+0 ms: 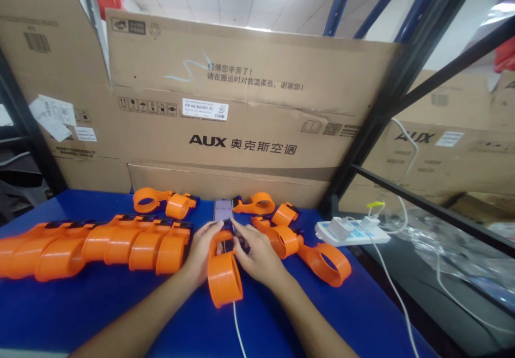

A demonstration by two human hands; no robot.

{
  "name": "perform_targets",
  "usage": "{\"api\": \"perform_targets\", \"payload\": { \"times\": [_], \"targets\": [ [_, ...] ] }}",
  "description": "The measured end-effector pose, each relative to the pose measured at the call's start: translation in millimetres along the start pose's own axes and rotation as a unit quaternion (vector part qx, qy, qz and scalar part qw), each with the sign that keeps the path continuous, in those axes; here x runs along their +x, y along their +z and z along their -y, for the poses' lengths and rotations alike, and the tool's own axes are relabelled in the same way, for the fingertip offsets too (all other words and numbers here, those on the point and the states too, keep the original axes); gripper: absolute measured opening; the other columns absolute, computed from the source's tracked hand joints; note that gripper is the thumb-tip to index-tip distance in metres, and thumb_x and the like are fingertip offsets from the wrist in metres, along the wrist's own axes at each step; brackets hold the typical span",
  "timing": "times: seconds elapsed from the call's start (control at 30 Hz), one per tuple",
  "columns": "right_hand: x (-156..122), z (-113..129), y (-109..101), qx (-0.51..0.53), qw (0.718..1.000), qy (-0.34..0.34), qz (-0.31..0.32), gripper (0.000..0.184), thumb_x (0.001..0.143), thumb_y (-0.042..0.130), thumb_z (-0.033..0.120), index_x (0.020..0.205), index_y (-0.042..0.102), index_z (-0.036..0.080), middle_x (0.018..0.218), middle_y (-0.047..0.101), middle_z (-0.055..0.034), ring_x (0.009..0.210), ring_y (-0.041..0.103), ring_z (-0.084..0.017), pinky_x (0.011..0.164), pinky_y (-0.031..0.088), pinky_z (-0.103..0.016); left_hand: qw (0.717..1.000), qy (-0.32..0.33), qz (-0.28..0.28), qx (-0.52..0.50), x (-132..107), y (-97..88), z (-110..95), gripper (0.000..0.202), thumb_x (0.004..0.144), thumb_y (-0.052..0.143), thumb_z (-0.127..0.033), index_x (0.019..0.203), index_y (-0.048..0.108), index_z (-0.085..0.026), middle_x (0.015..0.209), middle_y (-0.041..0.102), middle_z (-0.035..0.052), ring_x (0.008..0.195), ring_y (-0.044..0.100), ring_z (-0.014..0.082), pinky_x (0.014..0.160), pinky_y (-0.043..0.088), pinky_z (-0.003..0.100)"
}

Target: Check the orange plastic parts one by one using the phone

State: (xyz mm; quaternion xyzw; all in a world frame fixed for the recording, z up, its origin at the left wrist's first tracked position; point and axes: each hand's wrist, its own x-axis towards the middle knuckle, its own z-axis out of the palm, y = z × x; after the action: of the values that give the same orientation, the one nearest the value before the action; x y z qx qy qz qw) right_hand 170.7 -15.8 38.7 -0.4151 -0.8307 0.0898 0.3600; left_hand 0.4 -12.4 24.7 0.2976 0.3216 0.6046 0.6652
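Observation:
An orange tape dispenser (pixel 224 281) is held upright in front of me, its round hub hanging down and its dark end up. My left hand (pixel 202 248) is closed around its left side near the dark end. From the other side, my right hand (pixel 257 253) pinches the same dark end with thumb and fingers. Just beyond my hands lies a phone (pixel 223 209), its screen lit. To the left stands a row of several similar orange dispensers (pixel 116 244). More loose ones, such as an orange dispenser (pixel 328 264), lie close to my right hand.
A blue tabletop (pixel 161 307) lies under everything. A large cardboard sheet (pixel 257 122) forms a wall behind. On the right are a white power strip (pixel 356 231) with plugs, a white cable (pixel 392 283) and a black metal frame (pixel 402 84). Another white cable (pixel 238 326) runs below the held dispenser.

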Motion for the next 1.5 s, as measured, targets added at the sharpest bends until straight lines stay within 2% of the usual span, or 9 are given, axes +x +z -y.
{"api": "perform_targets", "payload": {
  "times": [0.13,0.3,0.6,0.8,1.03,1.23,1.33,1.43,1.5],
  "targets": [
    [-2.1,-4.3,5.2,-0.057,0.997,-0.036,-0.024,0.052,0.096,0.053,0.018,0.148,0.053,0.015,0.098,0.071,-0.0118,0.084,0.065,-0.023,0.078,0.058,-0.036,1.000,-0.003,0.011,-0.026,0.2,1.8,2.1,0.036,0.070,0.091,-0.039,0.088,0.071,-0.014,0.070,0.067,-0.0003,0.052,0.058,0.0088,0.049,0.045,0.018],
    [-5.5,-5.1,10.5,-0.108,0.993,-0.038,-0.023,0.055,0.092,0.056,0.015,0.146,0.053,0.010,0.095,0.070,-0.0128,0.082,0.064,-0.024,0.072,0.058,-0.035,0.999,-0.005,0.029,-0.034,-0.7,2.5,2.3,0.036,0.070,0.092,-0.034,0.093,0.074,-0.013,0.079,0.072,0.0037,0.061,0.065,0.0116,0.055,0.050,0.019],
    [-7.1,-3.6,15.0,-0.145,0.987,-0.057,-0.026,0.054,0.089,0.054,0.010,0.142,0.054,0.006,0.092,0.071,-0.0135,0.084,0.065,-0.026,0.072,0.058,-0.035,0.998,-0.019,0.062,0.004,-2.1,-0.1,1.1,0.035,0.074,0.090,-0.035,0.092,0.073,-0.011,0.062,0.065,0.0003,0.046,0.050,0.0060,0.044,0.037,0.016],
    [-7.6,-0.8,17.5,-0.166,0.984,-0.061,-0.014,0.049,0.092,0.052,0.012,0.141,0.053,0.005,0.095,0.073,-0.0151,0.084,0.065,-0.027,0.072,0.059,-0.036,0.997,-0.033,0.073,-0.003,-2.7,-1.3,1.0,0.034,0.075,0.089,-0.035,0.093,0.072,-0.012,0.058,0.062,-0.0014,0.046,0.052,0.0068,0.045,0.038,0.016],
    [-8.1,0.2,18.8,-0.185,0.981,-0.051,-0.007,0.047,0.093,0.052,0.013,0.139,0.054,0.003,0.095,0.072,-0.0167,0.085,0.065,-0.027,0.073,0.059,-0.036,0.995,-0.051,0.083,0.000,-2.4,-0.9,-0.4,0.036,0.075,0.089,-0.036,0.097,0.072,-0.012,0.063,0.065,0.0009,0.050,0.056,0.0088,0.047,0.041,0.017],
    [-7.4,-0.7,14.5,-0.142,0.988,-0.053,-0.005,0.051,0.091,0.053,0.013,0.141,0.053,0.005,0.094,0.071,-0.0147,0.083,0.065,-0.026,0.074,0.059,-0.037,0.995,-0.032,0.090,0.010,-2.7,-0.4,-1.2,0.035,0.076,0.088,-0.038,0.093,0.070,-0.013,0.060,0.064,0.0005,0.048,0.055,0.0089,0.046,0.039,0.017],
    [-4.4,-2.1,5.2,-0.093,0.994,-0.054,-0.007,0.050,0.092,0.054,0.015,0.142,0.054,0.011,0.097,0.070,-0.0125,0.083,0.066,-0.024,0.076,0.059,-0.035,0.997,-0.009,0.070,0.019,0.7,-3.0,1.0,0.038,0.072,0.090,-0.040,0.091,0.069,-0.015,0.056,0.060,-0.0030,0.042,0.047,0.0062,0.043,0.035,0.017],
    [-1.4,-2.9,-4.8,-0.045,0.998,-0.052,-0.004,0.045,0.097,0.055,0.023,0.142,0.056,0.016,0.099,0.071,-0.0104,0.082,0.067,-0.022,0.077,0.058,-0.035,0.998,-0.004,0.054,0.027,4.0,-6.5,4.3,0.042,0.076,0.085,-0.052,0.086,0.064,-0.018,0.046,0.050,-0.0068,0.036,0.039,0.0065,0.040,0.031,0.019],
    [-0.4,-3.0,-8.5,-0.027,0.998,-0.050,0.000,0.045,0.099,0.058,0.029,0.142,0.057,0.018,0.100,0.072,-0.0099,0.082,0.068,-0.021,0.076,0.058,-0.034,0.998,-0.008,0.056,0.038,4.6,-7.7,5.8,0.046,0.079,0.079,-0.061,0.085,0.062,-0.019,0.045,0.050,-0.0064,0.034,0.038,0.0071,0.038,0.028,0.019]
  ]
}}
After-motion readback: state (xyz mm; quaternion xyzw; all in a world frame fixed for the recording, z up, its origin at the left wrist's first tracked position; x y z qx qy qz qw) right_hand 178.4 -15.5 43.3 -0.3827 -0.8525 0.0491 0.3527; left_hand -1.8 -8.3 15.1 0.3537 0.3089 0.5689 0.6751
